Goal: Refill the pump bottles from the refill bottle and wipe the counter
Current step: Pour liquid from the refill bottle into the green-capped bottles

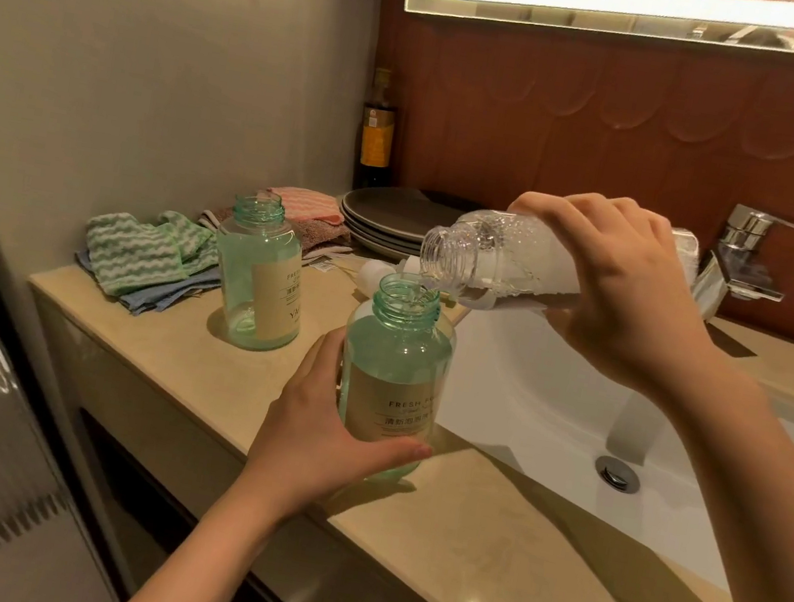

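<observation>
Pump bottles, two, both uncapped: near pump bottle (pixel 394 368) at counter (pixel 196 373) front edge, left hand (pixel 316 439) curled round it; far pump bottle (pixel 258 279) behind, by cloths (pixel 132 253). One refill bottle (pixel 489 263) tilted over near one's mouth, right hand (pixel 630 291) clasping it.

Right grip (pixel 631 286) wraps the clear refill bottle (pixel 490 258), tilted mouth-down, lip just over the open neck of the near pump bottle (pixel 397 353). Left grip (pixel 311 435) curls round that bottle's lower body; it stands on the desk (pixel 196 373) beside the sink (pixel 550 403). Second pump bottle (pixel 258 279) stands open to the left, apart. Cloths (pixel 142 255) and stacked plates (pixel 386 221) sit behind.
</observation>
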`<state>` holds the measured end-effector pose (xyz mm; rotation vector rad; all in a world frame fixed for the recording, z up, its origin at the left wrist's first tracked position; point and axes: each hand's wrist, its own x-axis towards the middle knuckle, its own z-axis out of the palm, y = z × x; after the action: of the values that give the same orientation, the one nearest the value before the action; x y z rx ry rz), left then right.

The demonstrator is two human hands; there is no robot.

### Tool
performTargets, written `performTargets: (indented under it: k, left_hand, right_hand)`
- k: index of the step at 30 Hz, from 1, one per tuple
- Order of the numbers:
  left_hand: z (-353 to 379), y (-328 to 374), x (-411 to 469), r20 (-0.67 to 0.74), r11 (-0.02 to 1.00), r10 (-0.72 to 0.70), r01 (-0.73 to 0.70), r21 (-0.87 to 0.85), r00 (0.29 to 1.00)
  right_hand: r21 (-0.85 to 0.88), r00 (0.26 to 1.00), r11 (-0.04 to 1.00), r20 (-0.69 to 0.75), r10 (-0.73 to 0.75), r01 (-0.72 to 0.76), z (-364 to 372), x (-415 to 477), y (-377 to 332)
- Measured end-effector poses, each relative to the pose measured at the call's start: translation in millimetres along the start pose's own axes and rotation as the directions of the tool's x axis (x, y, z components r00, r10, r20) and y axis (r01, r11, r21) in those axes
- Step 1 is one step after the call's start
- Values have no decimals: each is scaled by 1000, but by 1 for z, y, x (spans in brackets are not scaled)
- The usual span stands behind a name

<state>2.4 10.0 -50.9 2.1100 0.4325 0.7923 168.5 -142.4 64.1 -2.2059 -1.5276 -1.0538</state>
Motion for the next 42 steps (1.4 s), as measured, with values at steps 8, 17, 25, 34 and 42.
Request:
performTargets:
  k: [8, 17, 25, 34, 42]
  left_hand:
    - [-2, -3, -3, 48, 991, 93, -87, -100, 995]
    - [-2, -2, -5, -37, 993, 95, -97, -60, 995]
    - [-1, 2, -4, -65, 1000, 2, 0, 28, 998]
    - [-2, 7, -2, 51, 991, -14, 7, 136, 999]
    - [-5, 1, -5, 111, 997, 70, -71, 1, 991]
  right_hand:
    - [5, 1000, 1000, 11, 4, -4, 0, 0, 1]
    - [-4, 1000, 1000, 7, 11, -11, 0, -1, 1]
    - [-5, 1000, 1000, -1, 9, -9, -1, -1, 0]
    - [0, 1000, 1000, 8, 13, -13, 0, -1, 1]
    - [3, 1000, 1000, 5, 12, -12, 0, -1, 2]
